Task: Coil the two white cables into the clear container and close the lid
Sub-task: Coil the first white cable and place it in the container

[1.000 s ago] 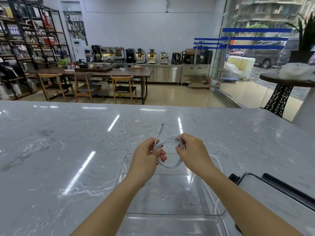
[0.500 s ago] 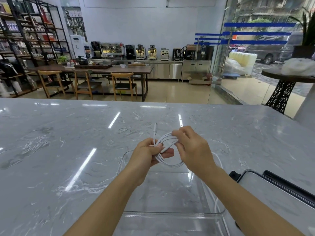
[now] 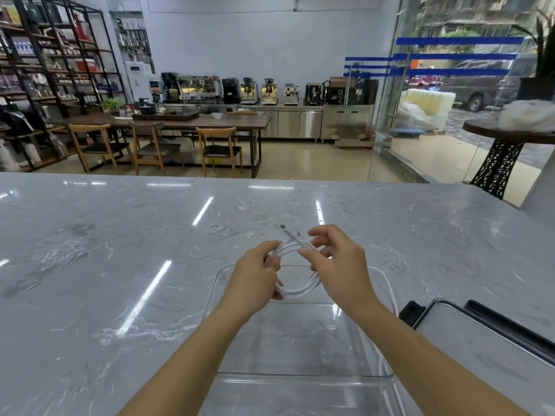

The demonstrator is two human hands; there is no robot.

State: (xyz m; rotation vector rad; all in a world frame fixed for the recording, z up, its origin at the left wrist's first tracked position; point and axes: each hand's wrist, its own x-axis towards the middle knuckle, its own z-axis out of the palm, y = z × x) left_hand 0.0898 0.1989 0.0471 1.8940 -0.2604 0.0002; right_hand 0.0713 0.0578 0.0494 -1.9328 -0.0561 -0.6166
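A white cable (image 3: 300, 291) wound into a loop of several turns hangs between both hands, above the far end of the clear container (image 3: 216, 334). My left hand (image 3: 256, 273) grips the loop's left side. My right hand (image 3: 338, 262) holds the right side, fingers curled round the strands near the top. Two plug ends (image 3: 286, 231) stick up from the top of the loop. A second white cable (image 3: 390, 291) trails along the container's right side. The container's lid (image 3: 492, 346), clear with black clasps, lies open-side up to the right.
The container stands on a grey marble counter (image 3: 120, 250) that spreads wide to the left and far side. Beyond the counter's far edge is a shop floor with a wooden table (image 3: 168, 121), chairs and coffee machines.
The right hand has shifted round the top of the loop and its fingers have spread a little. The plug ends now lean left. The loop has dropped slightly toward the container.
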